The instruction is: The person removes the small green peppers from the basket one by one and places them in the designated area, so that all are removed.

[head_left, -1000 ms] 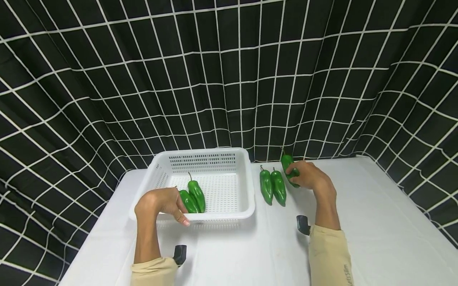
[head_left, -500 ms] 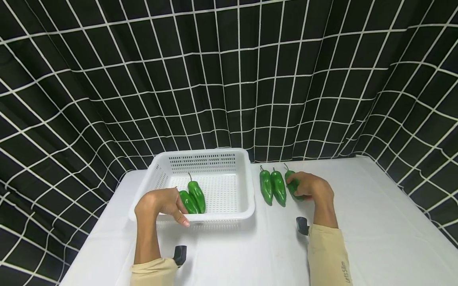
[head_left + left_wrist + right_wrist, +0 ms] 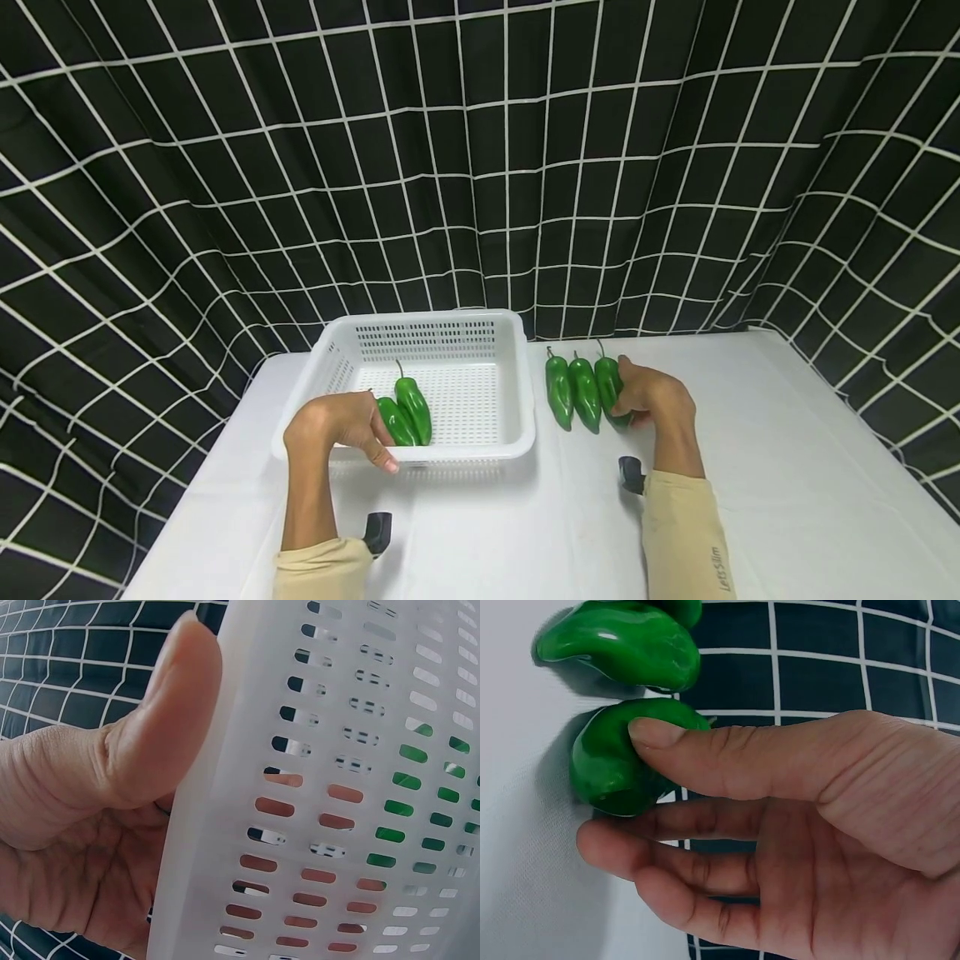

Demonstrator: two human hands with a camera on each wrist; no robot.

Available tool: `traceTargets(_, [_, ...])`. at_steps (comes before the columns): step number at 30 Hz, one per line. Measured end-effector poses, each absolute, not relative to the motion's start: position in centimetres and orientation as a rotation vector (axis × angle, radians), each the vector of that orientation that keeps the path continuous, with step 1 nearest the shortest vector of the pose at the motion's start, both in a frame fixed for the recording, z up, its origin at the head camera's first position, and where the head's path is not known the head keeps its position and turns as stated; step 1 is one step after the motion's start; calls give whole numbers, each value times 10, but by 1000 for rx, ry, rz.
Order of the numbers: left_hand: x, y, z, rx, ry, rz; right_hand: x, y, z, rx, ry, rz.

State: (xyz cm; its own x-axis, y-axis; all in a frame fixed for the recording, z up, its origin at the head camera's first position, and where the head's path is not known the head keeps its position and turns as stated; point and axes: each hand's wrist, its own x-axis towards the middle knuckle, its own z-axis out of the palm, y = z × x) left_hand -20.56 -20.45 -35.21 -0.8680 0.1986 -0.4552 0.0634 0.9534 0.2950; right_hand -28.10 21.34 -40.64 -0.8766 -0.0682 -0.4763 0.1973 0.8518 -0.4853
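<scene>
My left hand (image 3: 347, 423) grips the near rim of a white plastic basket (image 3: 517, 375). In the left wrist view its thumb (image 3: 187, 690) lies outside the wall, and the fingers show through the slots from inside. My right hand (image 3: 652, 396) is at the right side of a green pepper (image 3: 606, 379) on the table. The right wrist view has the thumb (image 3: 660, 739) on that pepper, with the index finger on its other side, partly hidden. Left of it lie two more green peppers, the middle one (image 3: 585, 392) and the leftmost (image 3: 558, 390), side by side.
Inside the basket, two green peppers (image 3: 412, 408) lean together near the left hand. A white cloth (image 3: 487, 533) covers the table. Black curtain with a white grid (image 3: 480, 167) hangs along the back and sides. A dark wrist camera (image 3: 377, 532) sits beside the left sleeve.
My right hand has brought its pepper nearer and left, lining it up beside the middle pepper. More of that pepper now shows past the fingers. The left hand has stayed on the basket rim.
</scene>
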Motion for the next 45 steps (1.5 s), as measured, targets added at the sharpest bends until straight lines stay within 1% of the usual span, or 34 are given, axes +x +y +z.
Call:
traceTargets(5, [-205, -204, -352, 186, 2609, 381, -282, 214, -409, 30, 2542, -790])
traceTargets(26, [-204, -204, -351, 162, 2606, 381, -279, 214, -411, -6, 2518, -924])
traceTargets(40, [-205, -203, -351, 185, 2606, 395, -279, 214, -410, 89, 2532, -961])
traceTargets(45, [-204, -203, -351, 174, 2608, 398, -279, 214, -408, 80, 2533, -933])
